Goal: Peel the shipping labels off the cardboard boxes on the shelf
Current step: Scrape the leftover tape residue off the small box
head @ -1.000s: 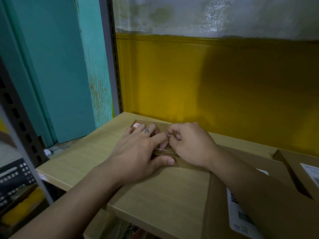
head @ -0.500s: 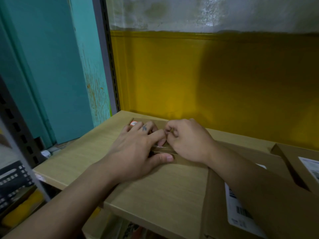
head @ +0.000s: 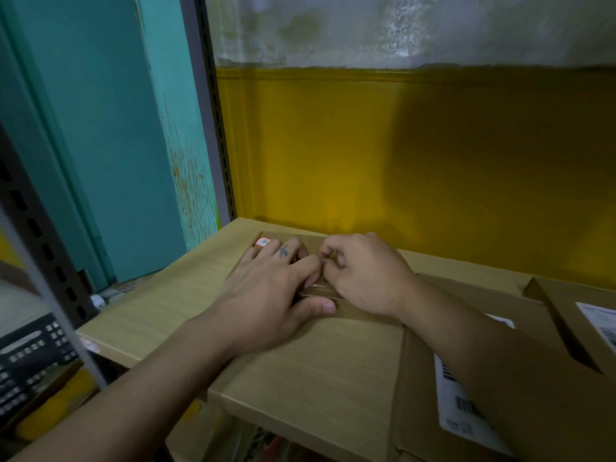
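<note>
A small flat cardboard box (head: pixel 310 240) lies on the wooden shelf (head: pixel 186 295) near the yellow wall. My left hand (head: pixel 266 295) lies flat on it with fingers straight, pressing it down. Beside it, my right hand (head: pixel 363 275) has its fingers curled, and their tips pinch at something on the box top, where a thin white edge (head: pixel 315 286) shows. A small orange and white sticker (head: pixel 263 242) sits at the box's far left corner. What lies under my hands is hidden.
A larger cardboard box (head: pixel 420 395) with a white barcode label (head: pixel 463 405) lies under my right forearm. Another box (head: pixel 566 305) with a label (head: pixel 600 321) sits at the far right. Grey shelf posts (head: pixel 213 128) stand left; a black crate (head: pixel 30 358) sits below.
Both hands stay on the small box in nearly the same pose. The view has shifted slightly; no label has visibly come off.
</note>
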Demonstrator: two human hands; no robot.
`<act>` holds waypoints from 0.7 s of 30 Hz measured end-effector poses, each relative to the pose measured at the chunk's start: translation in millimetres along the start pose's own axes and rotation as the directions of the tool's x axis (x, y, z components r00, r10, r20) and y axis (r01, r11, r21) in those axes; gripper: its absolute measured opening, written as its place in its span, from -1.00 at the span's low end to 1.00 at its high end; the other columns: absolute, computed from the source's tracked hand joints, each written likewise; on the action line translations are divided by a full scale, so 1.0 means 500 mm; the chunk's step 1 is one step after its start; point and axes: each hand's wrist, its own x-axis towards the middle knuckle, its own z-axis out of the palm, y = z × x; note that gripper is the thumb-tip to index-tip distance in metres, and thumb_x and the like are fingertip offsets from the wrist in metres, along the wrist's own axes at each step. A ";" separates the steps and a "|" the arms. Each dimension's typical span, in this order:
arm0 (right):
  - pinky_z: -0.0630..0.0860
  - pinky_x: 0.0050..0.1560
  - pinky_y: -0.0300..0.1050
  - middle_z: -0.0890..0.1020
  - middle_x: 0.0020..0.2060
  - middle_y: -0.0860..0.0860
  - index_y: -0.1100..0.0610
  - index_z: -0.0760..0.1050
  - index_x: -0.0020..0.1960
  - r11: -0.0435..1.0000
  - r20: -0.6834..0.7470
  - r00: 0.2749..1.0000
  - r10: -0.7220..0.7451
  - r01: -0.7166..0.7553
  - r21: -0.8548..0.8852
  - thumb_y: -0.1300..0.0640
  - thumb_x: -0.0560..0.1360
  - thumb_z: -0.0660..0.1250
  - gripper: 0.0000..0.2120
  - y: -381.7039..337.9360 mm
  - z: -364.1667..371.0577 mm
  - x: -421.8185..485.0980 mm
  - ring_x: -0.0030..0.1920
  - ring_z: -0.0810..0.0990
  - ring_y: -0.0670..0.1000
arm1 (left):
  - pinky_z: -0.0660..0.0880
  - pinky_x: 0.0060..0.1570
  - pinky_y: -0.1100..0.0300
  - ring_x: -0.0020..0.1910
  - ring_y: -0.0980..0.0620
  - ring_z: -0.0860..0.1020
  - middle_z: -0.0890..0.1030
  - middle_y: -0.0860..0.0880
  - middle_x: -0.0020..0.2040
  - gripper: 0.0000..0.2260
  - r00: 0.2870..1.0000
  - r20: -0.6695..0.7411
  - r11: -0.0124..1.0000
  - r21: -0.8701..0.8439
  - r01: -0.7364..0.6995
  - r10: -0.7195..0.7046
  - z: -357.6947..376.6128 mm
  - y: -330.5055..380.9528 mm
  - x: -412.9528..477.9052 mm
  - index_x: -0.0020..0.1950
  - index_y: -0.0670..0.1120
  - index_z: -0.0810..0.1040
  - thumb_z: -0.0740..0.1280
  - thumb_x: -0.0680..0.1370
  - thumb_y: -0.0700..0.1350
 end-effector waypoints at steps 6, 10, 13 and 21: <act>0.26 -0.34 -0.14 0.44 -0.49 -0.08 -0.05 0.47 -0.22 1.000 -0.041 0.999 0.009 -0.009 0.002 0.04 0.48 0.26 -0.89 0.000 -0.002 -0.006 -0.40 0.40 -0.07 | 0.29 -0.10 0.29 -0.02 0.24 0.37 0.41 0.24 -0.02 -0.67 0.999 0.006 0.950 -0.311 0.039 -0.038 -0.023 -0.017 -0.008 0.09 0.14 0.44 0.37 0.44 0.27; 0.23 -0.40 -0.13 0.43 -0.49 -0.09 -0.04 0.49 -0.19 1.000 -0.022 1.000 -0.004 0.004 0.022 0.06 0.49 0.26 -0.91 -0.003 -0.002 -0.004 -0.41 0.37 -0.13 | 0.43 0.03 0.27 0.02 0.25 0.46 0.50 0.24 0.05 -0.71 0.983 0.173 0.962 -0.273 -0.017 0.066 -0.071 -0.017 -0.002 0.31 0.15 0.49 0.28 0.59 0.06; 0.24 -0.32 -0.13 0.40 -0.51 -0.09 -0.04 0.46 -0.22 1.000 -0.018 1.000 -0.014 0.014 0.010 0.05 0.49 0.25 -0.89 -0.003 0.000 -0.003 -0.42 0.33 -0.12 | 0.45 0.01 0.16 -0.02 0.13 0.51 0.57 0.10 0.02 -0.77 0.958 0.247 0.983 -0.142 -0.115 0.148 -0.091 -0.012 0.014 0.24 0.14 0.56 0.20 0.63 0.01; 0.23 -0.34 -0.10 0.37 -0.49 -0.09 -0.05 0.45 -0.18 0.999 -0.028 0.998 -0.053 0.052 -0.015 0.05 0.48 0.25 -0.93 0.001 0.001 -0.003 -0.32 0.36 0.00 | 0.52 -0.11 0.00 -0.08 -0.01 0.57 0.58 0.04 -0.09 -0.88 0.917 0.274 0.937 0.114 -0.329 0.289 -0.098 -0.023 0.042 -0.03 0.07 0.52 0.19 0.59 -0.02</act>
